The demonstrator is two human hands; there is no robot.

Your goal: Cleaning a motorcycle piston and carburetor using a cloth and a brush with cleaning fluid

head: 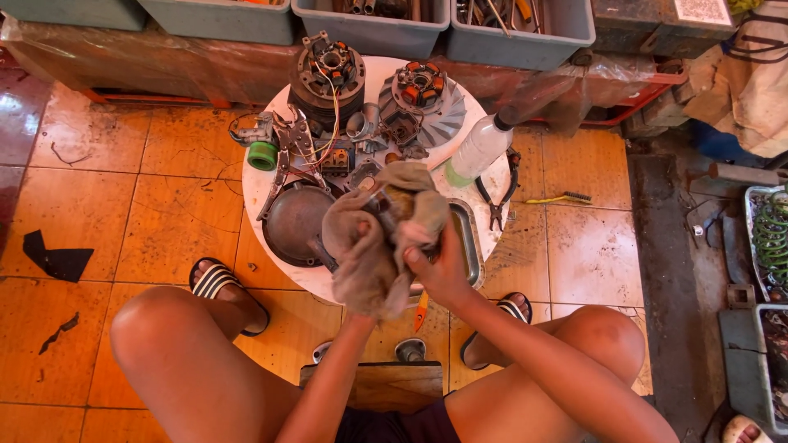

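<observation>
Two hands are shown above a round white surface (271,193). A beige rag (373,246), bunched around a part-hidden metal part (386,201), is clasped by the right hand (442,267); the left hand is hidden under the cloth, its grip not discernible. Nearby are seen a dark round cover (294,223), a plastic bottle (478,148) and pliers (501,197).

- Floor: glossy orange-brown ceramic tiles (123,213), cracked and stained.
- Surface: small round white table (254,193).
- Rear: row of grey plastic bins (525,45).
</observation>
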